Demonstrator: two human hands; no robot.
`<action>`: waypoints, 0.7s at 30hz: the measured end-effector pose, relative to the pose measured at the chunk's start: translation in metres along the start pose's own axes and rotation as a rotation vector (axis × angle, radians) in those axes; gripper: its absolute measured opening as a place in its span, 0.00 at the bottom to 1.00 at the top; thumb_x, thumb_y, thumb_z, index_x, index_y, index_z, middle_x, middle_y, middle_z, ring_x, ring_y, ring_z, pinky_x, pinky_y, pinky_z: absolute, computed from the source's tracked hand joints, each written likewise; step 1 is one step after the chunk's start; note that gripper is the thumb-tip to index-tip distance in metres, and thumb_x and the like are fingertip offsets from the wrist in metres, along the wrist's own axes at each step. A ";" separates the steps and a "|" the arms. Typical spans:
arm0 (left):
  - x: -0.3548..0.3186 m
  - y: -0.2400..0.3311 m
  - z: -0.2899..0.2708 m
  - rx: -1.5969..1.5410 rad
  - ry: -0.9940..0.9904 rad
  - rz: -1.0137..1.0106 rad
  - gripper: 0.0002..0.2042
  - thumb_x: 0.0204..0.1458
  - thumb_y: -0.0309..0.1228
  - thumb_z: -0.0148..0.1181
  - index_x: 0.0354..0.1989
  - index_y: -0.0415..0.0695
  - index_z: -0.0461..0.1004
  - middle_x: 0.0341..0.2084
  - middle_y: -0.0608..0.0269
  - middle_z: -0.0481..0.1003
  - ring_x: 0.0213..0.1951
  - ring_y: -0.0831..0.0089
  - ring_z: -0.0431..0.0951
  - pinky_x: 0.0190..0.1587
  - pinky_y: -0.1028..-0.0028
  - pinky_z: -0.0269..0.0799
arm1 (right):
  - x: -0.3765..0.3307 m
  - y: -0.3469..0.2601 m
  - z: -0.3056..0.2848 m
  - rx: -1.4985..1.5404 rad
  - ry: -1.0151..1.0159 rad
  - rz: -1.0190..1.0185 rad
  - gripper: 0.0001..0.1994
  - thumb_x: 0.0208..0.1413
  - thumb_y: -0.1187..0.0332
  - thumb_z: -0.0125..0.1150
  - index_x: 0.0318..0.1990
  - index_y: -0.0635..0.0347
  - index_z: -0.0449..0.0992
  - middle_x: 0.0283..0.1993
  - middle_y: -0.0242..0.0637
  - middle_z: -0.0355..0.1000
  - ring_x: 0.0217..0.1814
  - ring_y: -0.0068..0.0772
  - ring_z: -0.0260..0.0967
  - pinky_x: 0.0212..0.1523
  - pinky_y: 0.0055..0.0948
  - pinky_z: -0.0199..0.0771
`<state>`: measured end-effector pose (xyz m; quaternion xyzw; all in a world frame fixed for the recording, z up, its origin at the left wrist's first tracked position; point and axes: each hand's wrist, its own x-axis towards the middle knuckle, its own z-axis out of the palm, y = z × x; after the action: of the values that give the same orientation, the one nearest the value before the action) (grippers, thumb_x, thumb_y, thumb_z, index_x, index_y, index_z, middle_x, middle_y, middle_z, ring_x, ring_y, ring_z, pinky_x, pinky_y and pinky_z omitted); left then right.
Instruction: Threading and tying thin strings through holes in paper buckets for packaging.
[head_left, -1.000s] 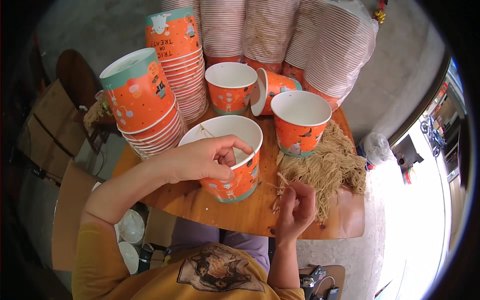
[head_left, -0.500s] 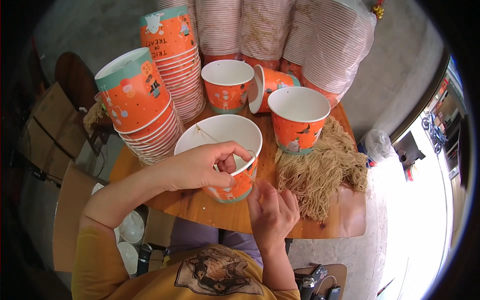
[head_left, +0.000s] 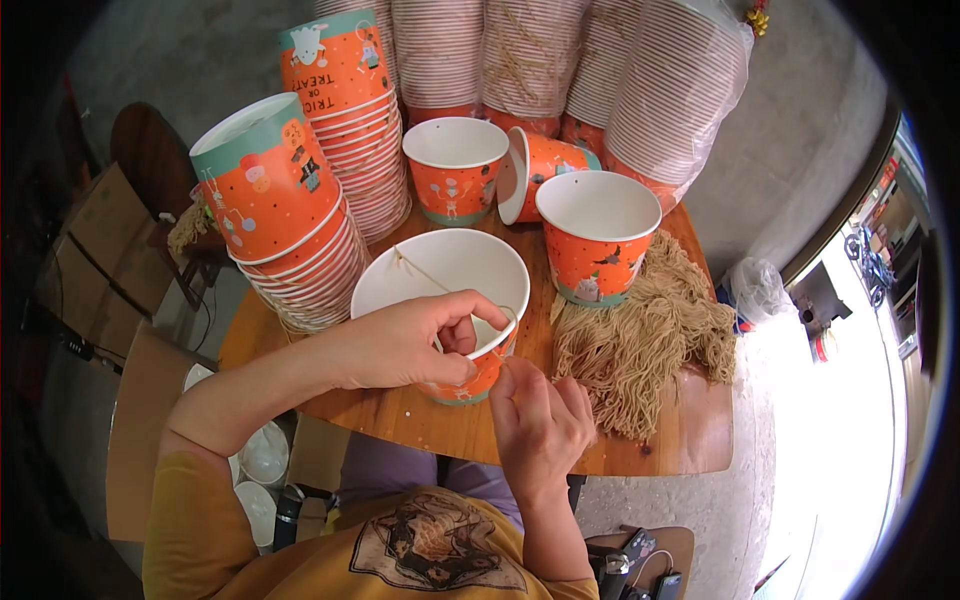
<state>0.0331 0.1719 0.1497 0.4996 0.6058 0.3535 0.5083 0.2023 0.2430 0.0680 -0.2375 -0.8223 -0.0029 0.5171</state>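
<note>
An orange paper bucket (head_left: 455,265) with a white inside and a green base band stands near me on the table. My left hand (head_left: 425,335) reaches across it and grips its right rim, the thumb outside and the index finger at the rim. A thin tan cord (head_left: 420,268) runs from a knot at the bucket's far left wall across the inside to that rim. Just outside the rim, my right hand (head_left: 540,410) pinches the cord's end between thumb and forefinger; the fingertips partly hide it.
A heap of tan cords (head_left: 650,350) lies right on the wooden table (head_left: 390,420). Behind are an upright bucket (head_left: 455,180), a tipped bucket (head_left: 550,165) and another upright one (head_left: 595,250). Upside-down stacked buckets (head_left: 270,190) stand left; bagged bucket stacks (head_left: 670,90) line the back.
The near bucket has shifted very slightly right along its rim. My right hand has edged slightly left and up, still pinching the cord; my left hand keeps its grip.
</note>
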 end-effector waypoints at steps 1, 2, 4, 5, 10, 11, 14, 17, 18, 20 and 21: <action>0.000 -0.001 0.001 -0.001 -0.004 -0.001 0.25 0.50 0.25 0.58 0.59 0.41 0.63 0.30 0.68 0.66 0.33 0.81 0.69 0.36 0.79 0.71 | 0.000 -0.001 -0.001 -0.003 -0.002 0.002 0.08 0.41 0.77 0.66 0.28 0.56 0.74 0.17 0.28 0.67 0.17 0.28 0.59 0.20 0.27 0.60; 0.001 -0.002 0.002 0.014 0.002 -0.002 0.23 0.52 0.26 0.57 0.58 0.41 0.64 0.30 0.68 0.67 0.33 0.81 0.69 0.37 0.79 0.70 | -0.001 -0.003 -0.002 0.012 -0.031 0.035 0.08 0.42 0.77 0.67 0.30 0.56 0.75 0.18 0.29 0.68 0.18 0.31 0.60 0.22 0.29 0.62; 0.002 -0.004 0.005 0.028 0.007 -0.003 0.21 0.54 0.28 0.57 0.57 0.40 0.66 0.30 0.68 0.68 0.33 0.82 0.69 0.38 0.79 0.70 | -0.001 -0.004 -0.003 0.025 -0.061 0.068 0.08 0.43 0.77 0.67 0.31 0.55 0.76 0.19 0.30 0.69 0.19 0.33 0.62 0.23 0.31 0.63; 0.003 -0.004 0.009 -0.059 0.021 -0.015 0.19 0.57 0.30 0.55 0.56 0.39 0.67 0.30 0.68 0.69 0.33 0.82 0.69 0.38 0.79 0.70 | -0.001 -0.004 -0.003 0.036 -0.064 0.072 0.08 0.43 0.77 0.67 0.31 0.55 0.76 0.18 0.30 0.68 0.19 0.33 0.62 0.23 0.31 0.63; 0.013 -0.011 0.008 0.002 0.001 0.058 0.14 0.62 0.34 0.50 0.50 0.37 0.71 0.30 0.68 0.72 0.33 0.84 0.69 0.36 0.80 0.68 | -0.003 -0.001 -0.003 0.041 -0.068 0.089 0.07 0.44 0.77 0.66 0.31 0.56 0.75 0.18 0.31 0.67 0.19 0.33 0.62 0.23 0.32 0.64; 0.017 -0.011 0.010 0.015 -0.006 0.061 0.13 0.62 0.34 0.50 0.47 0.37 0.71 0.30 0.68 0.72 0.32 0.84 0.69 0.35 0.80 0.67 | -0.003 0.000 -0.004 0.039 -0.065 0.097 0.07 0.44 0.77 0.66 0.31 0.57 0.75 0.18 0.31 0.67 0.20 0.33 0.63 0.23 0.32 0.64; 0.027 -0.010 0.015 0.012 -0.009 0.068 0.10 0.61 0.33 0.51 0.40 0.37 0.70 0.28 0.69 0.72 0.30 0.84 0.69 0.33 0.80 0.67 | -0.005 0.003 -0.005 0.033 -0.069 0.110 0.07 0.44 0.77 0.66 0.31 0.58 0.75 0.18 0.32 0.68 0.20 0.34 0.64 0.24 0.32 0.65; 0.036 -0.011 0.017 0.021 -0.008 0.078 0.08 0.61 0.31 0.50 0.36 0.38 0.68 0.26 0.70 0.71 0.28 0.84 0.68 0.31 0.80 0.65 | -0.008 0.006 -0.003 0.039 -0.088 0.124 0.07 0.44 0.77 0.66 0.31 0.58 0.74 0.18 0.32 0.68 0.21 0.34 0.65 0.24 0.33 0.66; 0.038 -0.011 0.017 0.046 -0.014 0.084 0.07 0.62 0.29 0.50 0.35 0.39 0.67 0.25 0.70 0.70 0.27 0.85 0.66 0.31 0.81 0.64 | -0.009 0.007 -0.002 0.045 -0.101 0.136 0.07 0.44 0.77 0.65 0.31 0.58 0.74 0.19 0.33 0.68 0.21 0.34 0.65 0.24 0.33 0.66; 0.040 -0.009 0.018 0.072 -0.014 0.072 0.06 0.61 0.29 0.50 0.35 0.39 0.66 0.25 0.70 0.69 0.27 0.85 0.66 0.30 0.81 0.65 | -0.012 0.011 0.000 0.049 -0.100 0.133 0.07 0.44 0.76 0.65 0.32 0.57 0.74 0.19 0.32 0.68 0.20 0.34 0.65 0.24 0.32 0.66; 0.041 -0.008 0.018 0.101 -0.009 0.059 0.06 0.60 0.29 0.51 0.34 0.39 0.66 0.24 0.70 0.69 0.27 0.85 0.66 0.30 0.80 0.65 | -0.013 0.013 0.001 0.058 -0.096 0.129 0.08 0.44 0.75 0.66 0.34 0.56 0.75 0.18 0.32 0.68 0.20 0.34 0.65 0.24 0.31 0.66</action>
<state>0.0491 0.2080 0.1273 0.5439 0.6056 0.3348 0.4747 0.2107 0.2495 0.0534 -0.2748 -0.8289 0.0659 0.4828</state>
